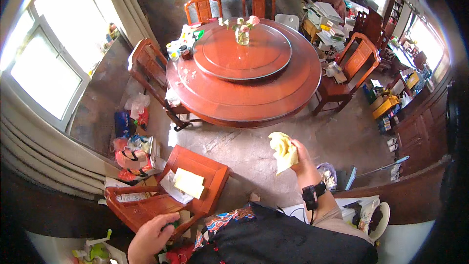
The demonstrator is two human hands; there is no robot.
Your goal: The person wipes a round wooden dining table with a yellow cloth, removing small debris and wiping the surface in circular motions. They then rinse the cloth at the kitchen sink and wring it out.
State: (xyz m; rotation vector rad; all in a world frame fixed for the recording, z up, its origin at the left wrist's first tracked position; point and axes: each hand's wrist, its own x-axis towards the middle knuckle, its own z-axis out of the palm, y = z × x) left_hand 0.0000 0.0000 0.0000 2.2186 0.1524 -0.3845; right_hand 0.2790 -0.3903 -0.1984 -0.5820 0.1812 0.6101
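Across the floor (244, 149) from the table (244, 99), I see the right hand (305, 160) wrapped around a yellow cloth (283, 152), bunched probably for firm hold, while the left hand (154, 234), fingers parted, seemingly holds nothing near the closest chair (216, 167).

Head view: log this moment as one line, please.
right hand: holds crumpled yellow cloth | left hand: nothing visible held, near wooden chair | round table: flower vase on turntable
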